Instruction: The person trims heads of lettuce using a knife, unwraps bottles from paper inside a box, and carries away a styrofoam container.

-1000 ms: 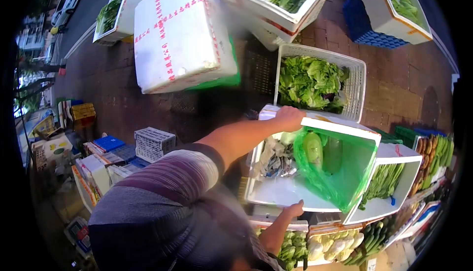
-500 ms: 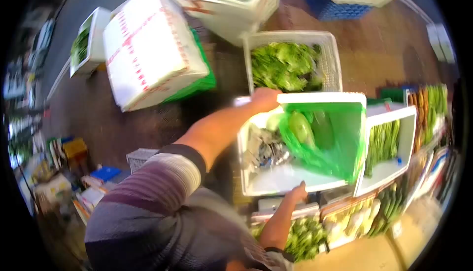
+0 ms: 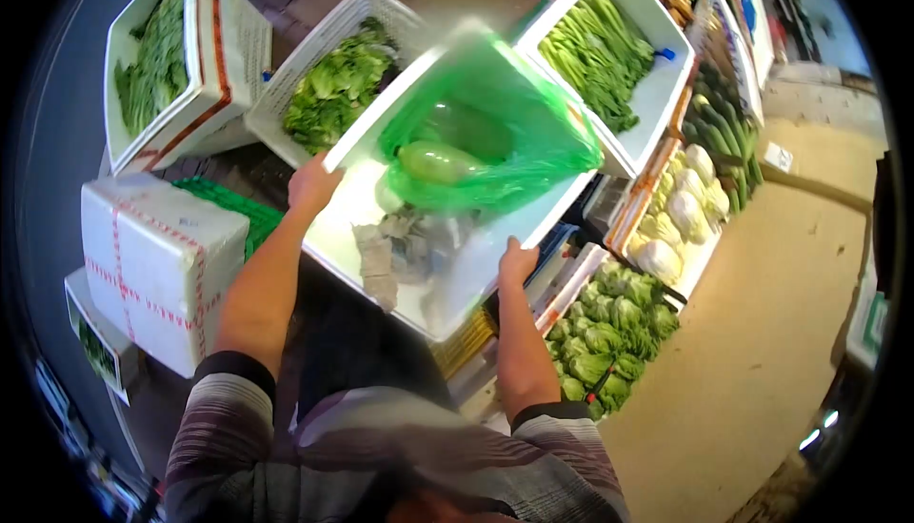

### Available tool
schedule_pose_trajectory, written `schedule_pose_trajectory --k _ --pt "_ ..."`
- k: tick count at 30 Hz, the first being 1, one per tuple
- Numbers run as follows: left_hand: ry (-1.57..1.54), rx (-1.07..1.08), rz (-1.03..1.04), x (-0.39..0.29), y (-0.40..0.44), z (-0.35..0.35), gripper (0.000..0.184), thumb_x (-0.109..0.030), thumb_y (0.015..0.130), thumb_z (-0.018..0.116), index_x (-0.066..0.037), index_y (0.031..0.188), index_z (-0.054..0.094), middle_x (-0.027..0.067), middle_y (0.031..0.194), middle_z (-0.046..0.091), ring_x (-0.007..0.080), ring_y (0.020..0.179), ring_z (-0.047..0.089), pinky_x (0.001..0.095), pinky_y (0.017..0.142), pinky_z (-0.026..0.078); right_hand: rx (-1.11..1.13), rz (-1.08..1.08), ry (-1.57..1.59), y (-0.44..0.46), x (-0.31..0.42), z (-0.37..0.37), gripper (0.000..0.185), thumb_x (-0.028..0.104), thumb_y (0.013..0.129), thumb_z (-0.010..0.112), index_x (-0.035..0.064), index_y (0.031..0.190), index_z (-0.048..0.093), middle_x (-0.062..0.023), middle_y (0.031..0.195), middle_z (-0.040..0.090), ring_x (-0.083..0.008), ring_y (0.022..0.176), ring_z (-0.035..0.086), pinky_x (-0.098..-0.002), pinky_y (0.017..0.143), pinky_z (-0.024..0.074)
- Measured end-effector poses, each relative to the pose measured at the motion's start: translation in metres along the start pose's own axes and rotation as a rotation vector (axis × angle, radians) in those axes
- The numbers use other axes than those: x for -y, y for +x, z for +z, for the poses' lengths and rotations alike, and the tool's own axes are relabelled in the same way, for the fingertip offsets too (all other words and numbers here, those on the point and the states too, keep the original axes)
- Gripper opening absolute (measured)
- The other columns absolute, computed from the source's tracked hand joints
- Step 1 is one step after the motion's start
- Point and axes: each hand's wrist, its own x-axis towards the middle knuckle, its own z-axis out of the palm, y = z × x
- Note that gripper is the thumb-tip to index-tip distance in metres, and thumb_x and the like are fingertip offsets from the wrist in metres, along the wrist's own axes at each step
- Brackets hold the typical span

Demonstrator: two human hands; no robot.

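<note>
A white foam box [image 3: 335,228] is held tilted in front of me, its open top facing me. My left hand [image 3: 314,187] is closed over its left rim. Opposite, my right hand [image 3: 517,262] grips the right rim with the thumb showing on top. Inside lies a green plastic bag [image 3: 543,147] around pale green gourds [image 3: 440,163]; how many the bag hides I cannot tell. Crumpled greyish paper or wrapping [image 3: 379,261] rests at the near end of the box.
Beyond the left rim stands a white basket of leafy greens [image 3: 338,95]. A taped foam box [image 3: 157,256] is at left. To the right are a box of green stalks [image 3: 595,57], pale cabbages [image 3: 684,209], dark green cucumber-like vegetables [image 3: 719,123] and lettuce heads [image 3: 609,333].
My view has turned to the right, and the surroundings have swung left. The held box now appears slanted and nearer my body's middle. Both hands remain on its rims.
</note>
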Motion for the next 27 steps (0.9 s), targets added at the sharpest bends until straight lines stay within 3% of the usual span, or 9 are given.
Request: schedule_pose_trajectory --k 2,3,6,13,16,17,24,26,27 --pt "0.065 0.025 -0.038 -0.013 -0.005 -0.008 0.048 -0.040 0.085 0.066 -0.018 0.126 0.060 0.0162 0.108 0.069 0.0376 0.100 0.064 0.0474 0.084 0.050 -0.024 0.124 -0.028 -0.020 0.050 -0.013 0.050 0.024 0.079 0.066 -0.0098 0.113 0.052 -0.0310 0.106 0.064 -0.0462 0.101 0.061 -0.0464 0.092 0.0454" --pt "0.048 0.023 -0.033 -0.015 -0.005 -0.007 0.047 -0.040 0.085 0.066 -0.018 0.126 0.060 0.0163 0.107 0.069 0.0375 0.100 0.064 0.0473 0.084 0.050 -0.057 0.069 -0.048 -0.013 0.032 -0.007 0.041 0.016 0.080 0.066 -0.0101 0.109 0.054 -0.0268 0.104 0.066 -0.0412 0.097 0.063 -0.0424 0.089 0.0463" --pt "0.024 0.014 -0.027 -0.015 -0.005 -0.007 0.046 -0.038 0.085 0.066 -0.017 0.126 0.061 0.0164 0.107 0.069 0.0374 0.099 0.064 0.0470 0.083 0.050 -0.045 0.060 0.048 -0.010 0.021 -0.002 0.042 0.017 0.080 0.066 -0.0095 0.110 0.054 -0.0273 0.103 0.066 -0.0414 0.097 0.063 -0.0426 0.090 0.0462" --pt "0.046 0.002 -0.029 -0.017 -0.007 -0.008 0.046 -0.039 0.083 0.066 -0.015 0.121 0.062 0.0183 0.105 0.069 0.0374 0.098 0.065 0.0469 0.084 0.050 -0.048 0.154 -0.088 -0.018 0.046 -0.010 0.044 0.020 0.080 0.067 -0.0094 0.110 0.054 -0.0286 0.106 0.065 -0.0442 0.099 0.062 -0.0449 0.090 0.0465" --pt "0.046 0.000 -0.030 -0.013 -0.004 -0.006 0.046 -0.040 0.083 0.067 -0.015 0.121 0.062 0.0184 0.105 0.069 0.0374 0.099 0.065 0.0467 0.084 0.050 -0.054 0.123 -0.067 -0.022 0.054 -0.013 0.044 0.022 0.080 0.067 -0.0100 0.108 0.055 -0.0295 0.105 0.065 -0.0450 0.098 0.062 -0.0452 0.090 0.0465" --pt "0.043 0.000 -0.030 -0.012 -0.004 -0.005 0.048 -0.039 0.083 0.067 -0.015 0.123 0.061 0.0182 0.106 0.068 0.0376 0.100 0.064 0.0465 0.085 0.050 -0.037 0.135 -0.121 -0.018 0.049 -0.011 0.055 0.029 0.080 0.067 -0.0096 0.116 0.051 -0.0324 0.106 0.064 -0.0475 0.100 0.061 -0.0471 0.092 0.0463" --pt "0.022 0.056 0.007 -0.003 0.002 -0.005 0.053 -0.043 0.082 0.064 -0.015 0.127 0.059 0.0200 0.109 0.067 0.0387 0.103 0.063 0.0473 0.087 0.050 0.016 0.041 -0.024 -0.014 0.038 -0.010 0.053 0.024 0.081 0.069 -0.0145 0.112 0.049 -0.0333 0.106 0.063 -0.0470 0.099 0.061 -0.0461 0.089 0.0469" --pt "0.053 -0.008 0.033 0.007 0.008 0.006 0.052 -0.041 0.082 0.064 -0.015 0.126 0.059 0.0199 0.110 0.067 0.0384 0.103 0.063 0.0470 0.087 0.050 -0.006 0.035 -0.059 -0.008 0.029 -0.006 0.042 0.016 0.080 0.069 -0.0154 0.104 0.055 -0.0294 0.099 0.066 -0.0411 0.092 0.064 -0.0433 0.085 0.0476" --pt "0.044 0.012 0.042 0.010 0.008 0.007 0.050 -0.039 0.082 0.063 -0.014 0.125 0.060 0.0194 0.109 0.067 0.0380 0.103 0.063 0.0471 0.087 0.050 -0.003 0.008 -0.041 -0.007 0.024 -0.006 0.046 0.019 0.080 0.070 -0.0154 0.106 0.054 -0.0307 0.100 0.065 -0.0430 0.094 0.063 -0.0441 0.087 0.0474"
